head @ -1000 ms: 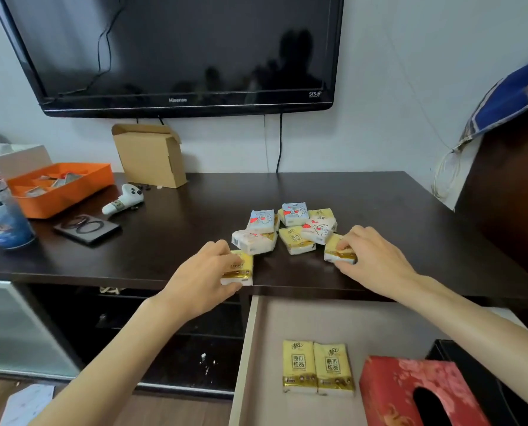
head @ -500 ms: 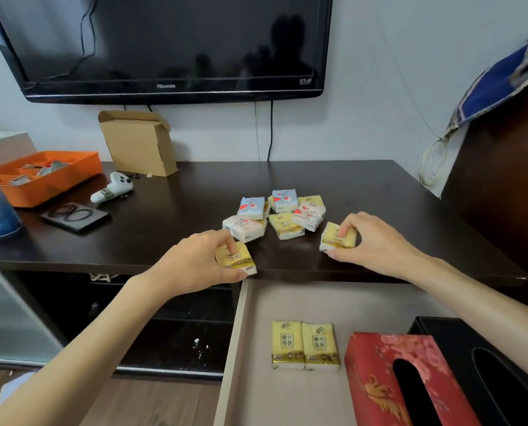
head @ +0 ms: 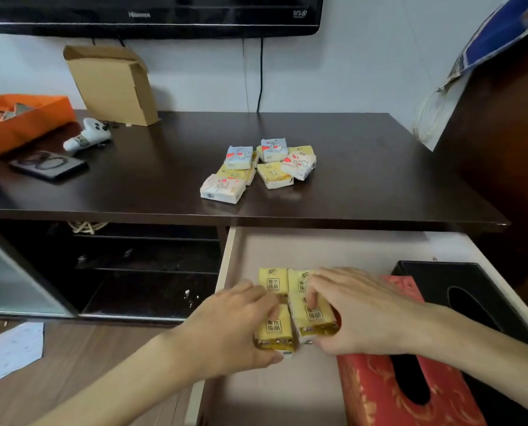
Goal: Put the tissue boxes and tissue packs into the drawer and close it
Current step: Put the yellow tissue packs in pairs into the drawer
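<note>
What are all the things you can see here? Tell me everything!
Loose tissue packs: seven, yellow or cartoon-printed, clustered on the tabletop.
Tissue packs in drawer: two yellow, lying flat; two more in the hands.
Red tissue box: one, in the drawer.
Black tissue box: one, in the drawer, right.
Drawer: one, beige, open.
Cardboard box: one, brown, by the wall.
Orange tray: one, far left.
Game controller: one, white.
Television: one, black, on the wall.
Left hand: holds one yellow pack.
Right hand: holds one yellow pack.

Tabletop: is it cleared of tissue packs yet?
No. A cluster of small tissue packs lies on the dark tabletop, above the open drawer.
</note>
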`<state>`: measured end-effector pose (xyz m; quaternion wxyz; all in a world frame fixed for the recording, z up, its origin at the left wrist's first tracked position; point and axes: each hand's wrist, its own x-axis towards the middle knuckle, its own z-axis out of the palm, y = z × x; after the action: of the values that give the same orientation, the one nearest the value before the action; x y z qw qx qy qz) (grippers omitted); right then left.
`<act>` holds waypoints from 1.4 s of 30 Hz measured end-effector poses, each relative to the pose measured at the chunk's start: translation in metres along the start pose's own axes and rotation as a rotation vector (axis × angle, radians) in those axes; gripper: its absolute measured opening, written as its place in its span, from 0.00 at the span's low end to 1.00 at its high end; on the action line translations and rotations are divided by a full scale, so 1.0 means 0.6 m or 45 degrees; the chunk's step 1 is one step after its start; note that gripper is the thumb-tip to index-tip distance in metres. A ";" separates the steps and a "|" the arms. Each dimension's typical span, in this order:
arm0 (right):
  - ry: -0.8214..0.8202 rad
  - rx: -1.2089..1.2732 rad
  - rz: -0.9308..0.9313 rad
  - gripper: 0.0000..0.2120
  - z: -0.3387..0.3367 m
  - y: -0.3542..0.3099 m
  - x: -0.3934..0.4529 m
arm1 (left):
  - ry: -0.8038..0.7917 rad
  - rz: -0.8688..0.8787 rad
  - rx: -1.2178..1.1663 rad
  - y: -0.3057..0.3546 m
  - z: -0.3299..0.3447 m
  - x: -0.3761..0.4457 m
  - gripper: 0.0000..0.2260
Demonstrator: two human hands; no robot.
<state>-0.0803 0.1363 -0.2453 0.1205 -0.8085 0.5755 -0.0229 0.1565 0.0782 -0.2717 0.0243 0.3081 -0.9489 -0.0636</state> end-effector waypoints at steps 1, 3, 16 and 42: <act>-0.007 -0.015 -0.011 0.18 0.006 -0.003 -0.003 | -0.002 0.019 0.035 0.003 0.011 -0.003 0.23; -0.022 -0.048 -0.018 0.18 0.015 -0.009 -0.004 | -0.010 0.073 0.094 0.005 0.028 -0.008 0.24; -0.018 -0.039 0.039 0.18 0.014 -0.001 0.023 | 0.049 0.139 0.023 -0.021 0.005 0.001 0.28; -0.235 -0.279 0.141 0.32 -0.002 0.005 0.081 | -0.117 0.116 0.111 -0.032 0.008 0.076 0.26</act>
<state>-0.0669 0.0898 -0.2498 0.0849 -0.7824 0.6049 0.1212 0.1301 0.0365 -0.2787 -0.0299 0.2623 -0.9639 -0.0353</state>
